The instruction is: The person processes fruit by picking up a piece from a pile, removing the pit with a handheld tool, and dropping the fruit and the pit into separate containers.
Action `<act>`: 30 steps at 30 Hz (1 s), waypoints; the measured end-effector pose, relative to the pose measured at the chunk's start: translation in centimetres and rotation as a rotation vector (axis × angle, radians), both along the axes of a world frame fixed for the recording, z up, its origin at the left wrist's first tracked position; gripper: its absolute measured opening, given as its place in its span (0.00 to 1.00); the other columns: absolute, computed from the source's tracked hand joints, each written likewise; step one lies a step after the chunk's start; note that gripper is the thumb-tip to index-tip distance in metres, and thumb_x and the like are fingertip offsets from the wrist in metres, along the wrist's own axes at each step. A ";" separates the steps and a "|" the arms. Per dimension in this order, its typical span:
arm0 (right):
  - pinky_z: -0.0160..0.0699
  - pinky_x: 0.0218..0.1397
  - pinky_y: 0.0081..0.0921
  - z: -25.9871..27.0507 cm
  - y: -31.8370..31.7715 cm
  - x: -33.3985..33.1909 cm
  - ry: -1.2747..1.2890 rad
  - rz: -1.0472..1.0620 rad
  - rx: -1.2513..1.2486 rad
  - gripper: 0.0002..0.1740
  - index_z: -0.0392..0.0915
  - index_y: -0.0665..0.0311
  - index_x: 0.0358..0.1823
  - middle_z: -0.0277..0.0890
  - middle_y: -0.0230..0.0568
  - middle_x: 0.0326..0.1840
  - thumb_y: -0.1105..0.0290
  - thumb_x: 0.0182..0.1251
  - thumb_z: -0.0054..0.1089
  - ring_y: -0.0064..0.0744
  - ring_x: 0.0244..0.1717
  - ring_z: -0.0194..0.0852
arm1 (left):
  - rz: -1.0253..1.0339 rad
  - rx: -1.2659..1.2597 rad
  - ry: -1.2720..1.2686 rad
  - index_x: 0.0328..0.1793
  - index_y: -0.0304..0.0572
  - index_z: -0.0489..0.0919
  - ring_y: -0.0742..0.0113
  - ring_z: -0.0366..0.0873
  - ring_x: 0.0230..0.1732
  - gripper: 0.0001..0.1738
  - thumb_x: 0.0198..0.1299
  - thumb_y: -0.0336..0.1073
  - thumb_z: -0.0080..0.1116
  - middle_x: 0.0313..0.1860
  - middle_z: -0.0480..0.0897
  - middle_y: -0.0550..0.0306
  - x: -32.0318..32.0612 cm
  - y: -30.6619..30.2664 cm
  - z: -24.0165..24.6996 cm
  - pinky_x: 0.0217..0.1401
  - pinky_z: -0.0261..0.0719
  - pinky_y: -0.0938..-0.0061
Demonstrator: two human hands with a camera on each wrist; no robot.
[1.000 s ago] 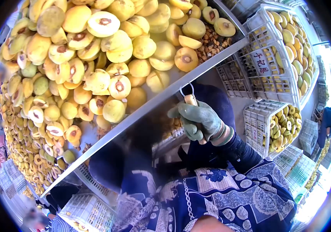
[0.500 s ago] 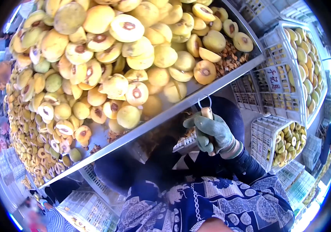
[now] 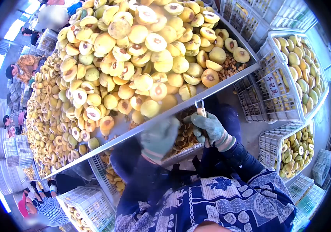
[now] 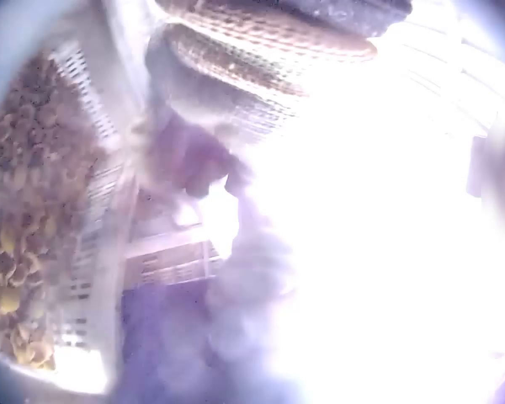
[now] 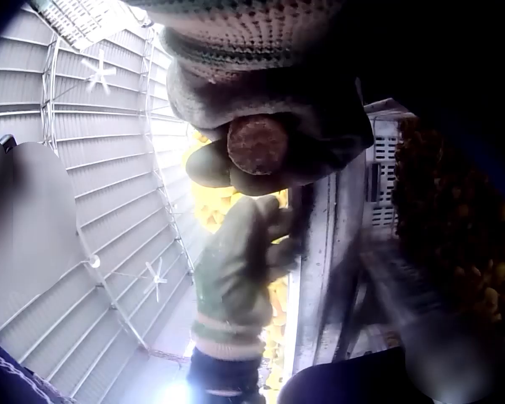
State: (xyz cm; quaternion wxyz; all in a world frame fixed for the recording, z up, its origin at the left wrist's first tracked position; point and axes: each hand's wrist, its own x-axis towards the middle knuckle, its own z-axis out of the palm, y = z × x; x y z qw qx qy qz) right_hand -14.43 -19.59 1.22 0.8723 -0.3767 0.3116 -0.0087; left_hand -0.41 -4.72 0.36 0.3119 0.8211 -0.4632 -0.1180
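My right hand (image 3: 210, 129), in a green-grey work glove, grips a wooden-handled tool with a metal loop (image 3: 200, 103) at its tip. The loop points up beside the metal table's rim (image 3: 227, 82). In the right wrist view the round butt of the wooden handle (image 5: 257, 145) shows between the gloved fingers. My left hand (image 3: 159, 137), gloved alike and blurred by motion, is at the rim, left of the right hand. The right wrist view shows that left hand (image 5: 231, 273) with fingers loosely bent and nothing visible in them. Halved yellow peaches (image 3: 121, 29) heap the table beyond.
Brown pits (image 3: 233, 65) lie in the table's corner. Plastic crates of fruit stand on the right, a tall one (image 3: 270, 91) and a lower one (image 3: 268, 149). Under the rim sits a crate of cut pieces (image 3: 186, 137). Other people (image 3: 49, 208) sit at the left.
My left hand has come into view and risen to the table rim. The right hand keeps its hold on the tool. The head view has shifted, showing more of the table's far side.
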 end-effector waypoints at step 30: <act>0.71 0.17 0.18 5.3 8.0 -0.5 -0.038 0.190 -0.249 0.13 0.74 0.61 0.43 0.74 0.30 0.22 0.61 0.64 0.59 0.17 0.16 0.68 | -0.056 -0.828 1.042 0.70 0.33 0.63 0.53 0.72 0.61 0.34 0.66 0.51 0.48 0.62 0.73 0.41 -4.3 3.6 4.5 0.65 0.69 0.62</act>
